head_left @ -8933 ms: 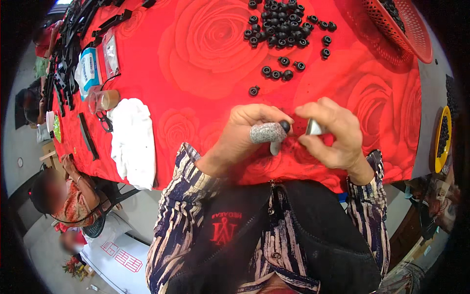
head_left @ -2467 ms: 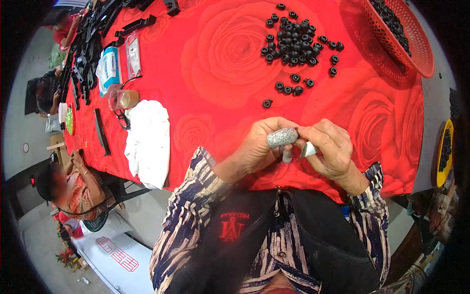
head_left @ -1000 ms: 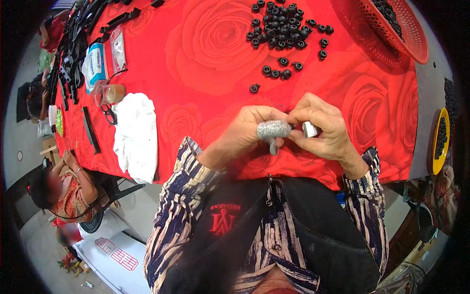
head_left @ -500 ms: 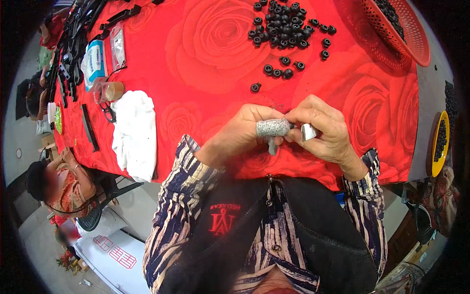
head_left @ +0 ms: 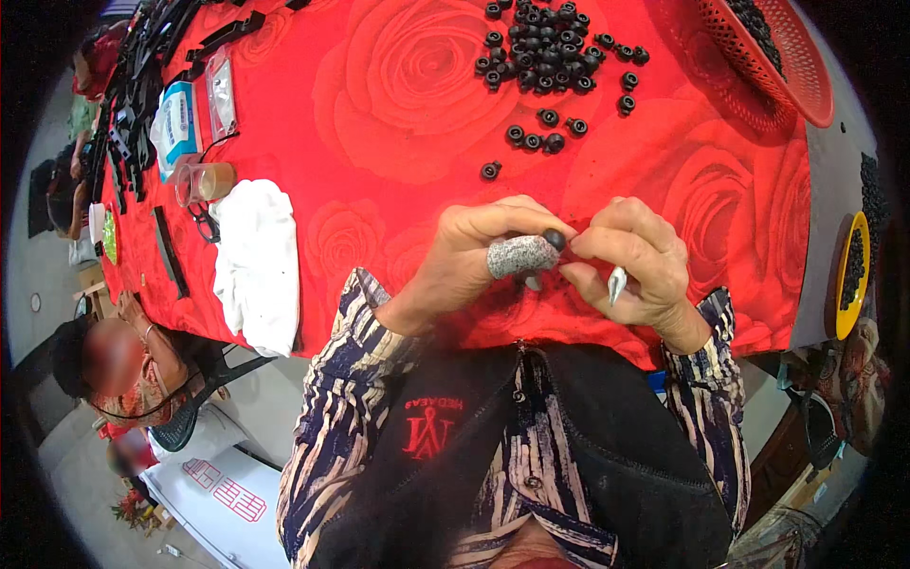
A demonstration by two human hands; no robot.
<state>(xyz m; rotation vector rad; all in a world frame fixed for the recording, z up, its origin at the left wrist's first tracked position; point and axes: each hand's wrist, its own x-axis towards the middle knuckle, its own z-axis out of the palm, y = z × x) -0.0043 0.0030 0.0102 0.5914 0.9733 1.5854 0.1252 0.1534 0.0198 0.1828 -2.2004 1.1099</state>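
Note:
Over the near edge of the red cloth, my left hand (head_left: 469, 242) pinches a small round black part (head_left: 555, 239) between its fingers. A grey speckled wrap covers the thumb of that hand. Close beside it on the right, my right hand (head_left: 637, 251) is curled around a slim tool with a silver, pointed end (head_left: 617, 283); most of the tool is hidden in the palm. The right fingertips are right by the black part, and whether they touch it I cannot tell. Beyond my hands lies a pile of similar black parts (head_left: 542, 47), with several loose ones (head_left: 536, 140) nearer.
A red basket (head_left: 810, 90) of black pieces stands far right, a yellow tray (head_left: 855, 242) below it. On the left are a white cloth (head_left: 256, 266), a cup (head_left: 213, 180), a blue-white packet (head_left: 178, 123) and black strips (head_left: 142, 104). Another person (head_left: 142, 351) sits at left.
My hands have turned slightly, so the black part now shows above the wrapped thumb. The tool's pointed end in my right hand has swung to point downward.

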